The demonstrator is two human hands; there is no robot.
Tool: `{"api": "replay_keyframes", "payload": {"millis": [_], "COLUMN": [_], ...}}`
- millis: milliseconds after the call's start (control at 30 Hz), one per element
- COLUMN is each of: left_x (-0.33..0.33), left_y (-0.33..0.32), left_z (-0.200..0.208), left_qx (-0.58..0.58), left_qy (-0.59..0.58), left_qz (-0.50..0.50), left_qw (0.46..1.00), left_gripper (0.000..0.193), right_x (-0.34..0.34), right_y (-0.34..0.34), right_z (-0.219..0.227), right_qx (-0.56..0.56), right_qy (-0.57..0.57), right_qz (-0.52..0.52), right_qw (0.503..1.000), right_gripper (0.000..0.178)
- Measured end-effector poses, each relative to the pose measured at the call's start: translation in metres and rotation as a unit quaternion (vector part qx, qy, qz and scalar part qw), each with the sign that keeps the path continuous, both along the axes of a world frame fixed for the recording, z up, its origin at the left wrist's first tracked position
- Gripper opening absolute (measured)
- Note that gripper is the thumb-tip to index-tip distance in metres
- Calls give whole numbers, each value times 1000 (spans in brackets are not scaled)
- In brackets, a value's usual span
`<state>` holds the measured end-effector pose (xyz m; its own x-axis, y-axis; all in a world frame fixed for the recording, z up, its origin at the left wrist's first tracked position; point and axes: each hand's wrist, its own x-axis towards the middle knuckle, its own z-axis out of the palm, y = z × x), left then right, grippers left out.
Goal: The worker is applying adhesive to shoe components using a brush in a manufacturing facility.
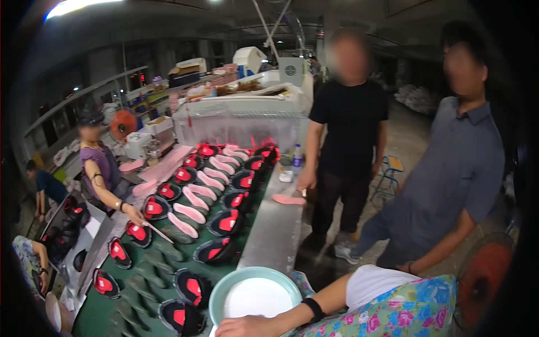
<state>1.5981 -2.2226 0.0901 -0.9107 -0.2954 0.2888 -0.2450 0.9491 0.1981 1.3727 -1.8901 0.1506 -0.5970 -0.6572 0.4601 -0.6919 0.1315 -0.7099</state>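
Observation:
My right hand [247,327], with a black band on the wrist, is at the near rim of a pale green bowl [218,286] holding white liquid. The lower frame edge cuts off its fingers, so its grip is hidden. My left hand is out of view. Beyond the bowl, black shoe parts with red inner patches [193,289] lie in rows on a green work surface [92,312]. Dark grey-green sole-shaped pieces [160,261] and pink insoles [189,213] lie between those rows.
Across the surface, a purple-clad person [101,160] holds a slim pale item [159,231]. A floral sleeve [25,255] shows far left. Two people stand at right by a metal ledge [272,224] bearing a pink insole [288,199] and bottle [297,156]. A fan [483,286] stands lower right.

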Motion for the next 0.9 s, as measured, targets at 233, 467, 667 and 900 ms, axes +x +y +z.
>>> {"api": "replay_keyframes", "payload": {"millis": [233,467,667,900], "left_x": [-80,-54,-32,-16], "left_y": [102,82,105,132], "left_z": [73,61,-13,-1], "left_qx": [-50,244,373,647], "left_qy": [-114,247,32,11], "left_qz": [-345,-50,-120,-34], "left_qw": [930,936,919,761], "left_gripper": [35,59,63,59], "right_x": [35,30,39,16], "right_y": [-48,-29,-30,9], "right_z": [-12,-9,36,26], "right_qx": [258,46,157,23], "right_qy": [-136,-7,-189,-231], "right_qz": [225,97,277,48], "right_qw": [930,994,929,972], "right_gripper": [32,24,47,26]}}
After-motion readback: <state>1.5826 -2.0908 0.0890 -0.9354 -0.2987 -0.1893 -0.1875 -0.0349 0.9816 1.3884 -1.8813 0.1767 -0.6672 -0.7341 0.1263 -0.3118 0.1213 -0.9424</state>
